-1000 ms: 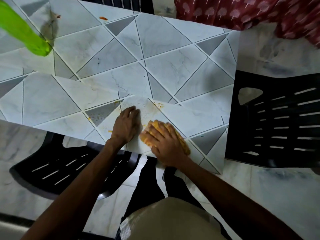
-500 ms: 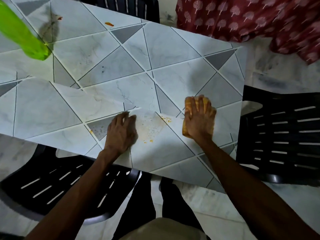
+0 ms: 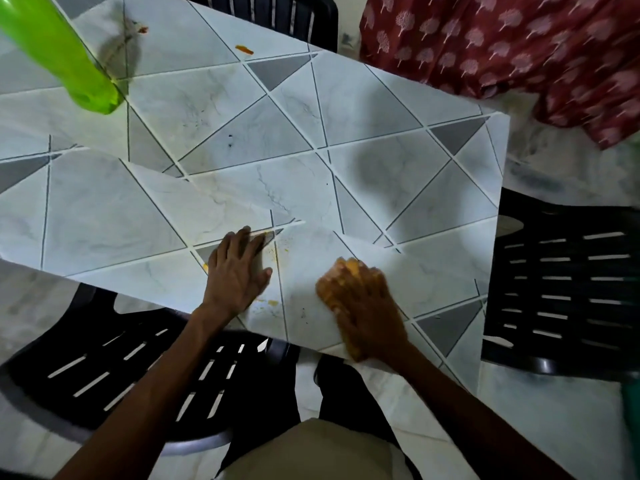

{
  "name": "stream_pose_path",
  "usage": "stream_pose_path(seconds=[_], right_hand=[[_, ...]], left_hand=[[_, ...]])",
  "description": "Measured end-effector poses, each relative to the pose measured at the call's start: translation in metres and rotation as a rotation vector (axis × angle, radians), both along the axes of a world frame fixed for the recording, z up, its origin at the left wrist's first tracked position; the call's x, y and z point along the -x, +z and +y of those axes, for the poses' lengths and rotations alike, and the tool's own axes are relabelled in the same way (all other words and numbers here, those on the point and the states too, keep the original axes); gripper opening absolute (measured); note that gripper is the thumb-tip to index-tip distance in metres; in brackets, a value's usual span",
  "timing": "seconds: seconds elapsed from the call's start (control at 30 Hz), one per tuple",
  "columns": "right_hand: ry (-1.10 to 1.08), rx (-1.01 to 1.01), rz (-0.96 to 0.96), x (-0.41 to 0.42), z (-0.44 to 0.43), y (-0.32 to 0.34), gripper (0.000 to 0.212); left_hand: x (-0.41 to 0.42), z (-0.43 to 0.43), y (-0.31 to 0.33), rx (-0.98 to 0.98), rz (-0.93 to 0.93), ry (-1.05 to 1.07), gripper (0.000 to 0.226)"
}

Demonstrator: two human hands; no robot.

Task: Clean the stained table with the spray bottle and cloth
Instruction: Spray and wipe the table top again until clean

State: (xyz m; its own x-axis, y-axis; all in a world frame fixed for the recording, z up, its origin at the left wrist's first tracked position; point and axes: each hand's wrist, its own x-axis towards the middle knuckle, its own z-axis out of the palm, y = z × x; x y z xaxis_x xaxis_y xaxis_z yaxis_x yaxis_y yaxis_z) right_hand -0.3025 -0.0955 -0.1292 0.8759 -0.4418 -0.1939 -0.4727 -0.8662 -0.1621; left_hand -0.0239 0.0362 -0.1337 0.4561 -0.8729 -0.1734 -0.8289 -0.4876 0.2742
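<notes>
Table (image 3: pixel 381 140) covering presents smooth, faintly glossy marble-print sheet; cloth (image 3: pixel 349 268) is soft orange fabric; bottle (image 3: pixel 59 53) translucent green plastic; chairs (image 3: pixel 568 289) slotted black moulded plastic, slight sheen.

Bottle (image 3: pixel 59 53) on table (image 3: pixel 346 150), far left.

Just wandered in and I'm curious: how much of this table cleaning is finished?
Partly done. The table looks clean mid-surface. The right hand presses the orange cloth at the near edge; the left hand lies flat. Orange specks remain beside it, plus stains near the green bottle.
</notes>
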Motion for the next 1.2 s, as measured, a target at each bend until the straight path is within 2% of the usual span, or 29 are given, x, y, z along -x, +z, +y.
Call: stream_pose_path(seconds=[0.13, 0.2, 0.3, 0.4, 0.53, 0.63, 0.7, 0.77, 0.83, 0.9, 0.97, 1.1, 1.2], right_hand=[[-0.529, 0.122, 0.014, -0.009, -0.077, -0.011, 0.06], [-0.622, 0.148, 0.035, -0.05, -0.106, -0.011, 0.062], [-0.487, 0.174, 0.057, -0.12, -0.113, -0.007, 0.057], [-0.301, 0.13, 0.006, -0.158, -0.074, -0.006, 0.06], [0.013, 0.065, -0.022, -0.12, -0.005, -0.003, 0.06], [0.082, 0.049, -0.03, -0.075, 0.015, -0.005, 0.058], [-0.035, 0.049, -0.042, -0.061, -0.002, -0.01, 0.058], [-0.282, 0.076, -0.03, -0.06, -0.038, -0.015, 0.059], [-0.527, 0.12, -0.013, -0.077, -0.078, -0.018, 0.063], [-0.617, 0.155, -0.007, -0.11, -0.109, -0.016, 0.06], [-0.561, 0.176, -0.014, -0.152, -0.12, -0.013, 0.056], [-0.252, 0.168, -0.017, -0.219, -0.086, -0.007, 0.057], [0.03, 0.094, -0.015, -0.21, -0.023, -0.007, 0.059]], left_hand=[[0.0, 0.003, -0.001, 0.007, 0.016, -0.001, 0.069], [-0.002, 0.005, -0.002, 0.002, 0.027, -0.009, 0.069], [-0.001, 0.007, 0.0, 0.013, 0.051, -0.002, 0.065], [-0.003, 0.007, 0.006, 0.04, 0.078, -0.001, 0.058], [-0.01, 0.011, 0.014, 0.157, 0.152, 0.016, 0.05], [-0.021, 0.015, 0.018, 0.183, 0.15, 0.075, 0.05], [-0.029, 0.018, 0.016, 0.16, 0.148, 0.103, 0.055], [-0.034, 0.021, 0.012, 0.165, 0.138, 0.095, 0.057], [-0.033, 0.023, 0.011, 0.178, 0.128, 0.089, 0.057], [-0.03, 0.022, 0.011, 0.187, 0.123, 0.086, 0.056], [-0.03, 0.022, 0.008, 0.198, 0.132, 0.102, 0.055], [-0.037, 0.029, 0.008, 0.209, 0.178, 0.132, 0.06], [-0.051, 0.04, 0.005, 0.217, 0.192, 0.133, 0.054]])
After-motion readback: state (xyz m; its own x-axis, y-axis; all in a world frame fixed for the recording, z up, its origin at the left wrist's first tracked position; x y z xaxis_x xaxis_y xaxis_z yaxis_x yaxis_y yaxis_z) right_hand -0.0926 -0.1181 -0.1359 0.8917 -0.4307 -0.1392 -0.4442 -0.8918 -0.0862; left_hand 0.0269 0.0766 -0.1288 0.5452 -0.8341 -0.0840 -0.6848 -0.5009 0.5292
